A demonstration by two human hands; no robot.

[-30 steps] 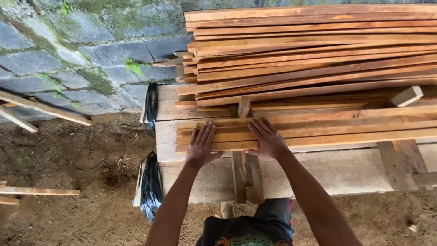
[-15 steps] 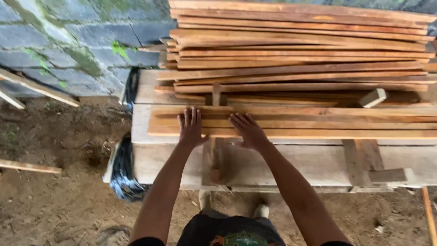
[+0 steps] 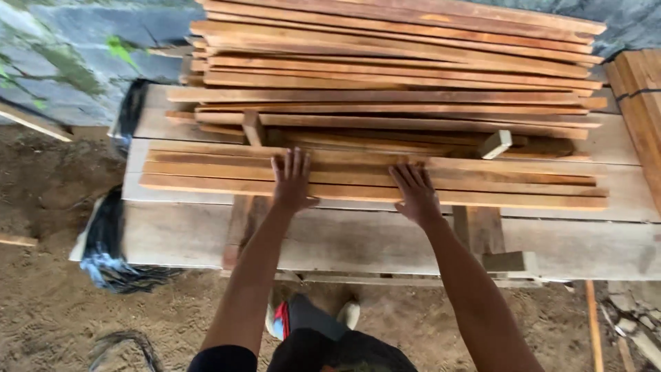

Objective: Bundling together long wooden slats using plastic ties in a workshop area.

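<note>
- Reddish-brown wooden slats (image 3: 372,180) lay side by side in a flat row along the near part of a pale plank desk (image 3: 385,241), their long edges touching and their left ends stepped rather than flush.
- Both of the person's hands rested on that row: the left hand (image 3: 292,180) lay flat with fingers spread across the slats, palm down, gripping nothing.
- Near it, the right hand (image 3: 415,193) was likewise open and pressed flat, its heel at the front edge of the nearest slat, a stance that appeared suited to keeping the loose strips together and level on the desk.
- Behind the row, a tall, uneven stack of longer slats (image 3: 399,69) filled the back of the desk, the pieces fanned at slight angles, apparently laid down loosely rather than squared.
- A short pale wood block (image 3: 496,143) sat tilted among the strips between stack and row, and a second upright offcut (image 3: 253,127) showed at the left.
- Bundles of black strapping (image 3: 113,255) hung off the desk's left end over a floor of bare earth (image 3: 62,317).
- A mossy grey block wall (image 3: 76,62) stood behind, and another bound pile of timber (image 3: 644,96) was partly in view at the right edge.
- Cross battens (image 3: 476,227) under the planks seemed to be what held the desk's top together.
</note>
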